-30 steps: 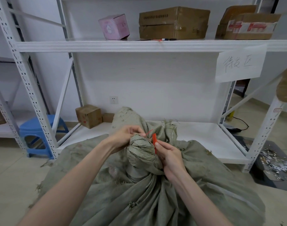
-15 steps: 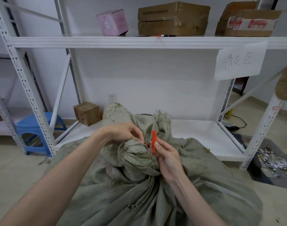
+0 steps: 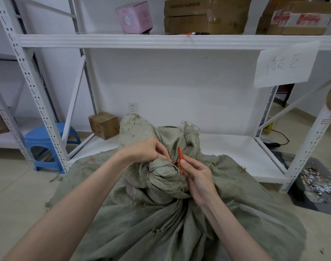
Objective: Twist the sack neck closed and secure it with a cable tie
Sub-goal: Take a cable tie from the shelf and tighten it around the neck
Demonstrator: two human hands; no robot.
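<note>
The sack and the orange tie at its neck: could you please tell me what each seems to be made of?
The sack: likely woven plastic or jute, matte grey-green, fraying at its edges. The cable tie: apparently smooth orange plastic, a thin stiff strip.

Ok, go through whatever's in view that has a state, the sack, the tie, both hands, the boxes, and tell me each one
Grey-green woven sack: slumped on floor, neck twisted into a knob.
Orange plastic cable tie: upright beside the neck, not visibly cinched.
Left hand: pinching at the neck top.
Right hand: gripping the tie.
Pink cardboard box: tilted, on the upper shelf.
Taped brown carton: flaps raised.
</note>
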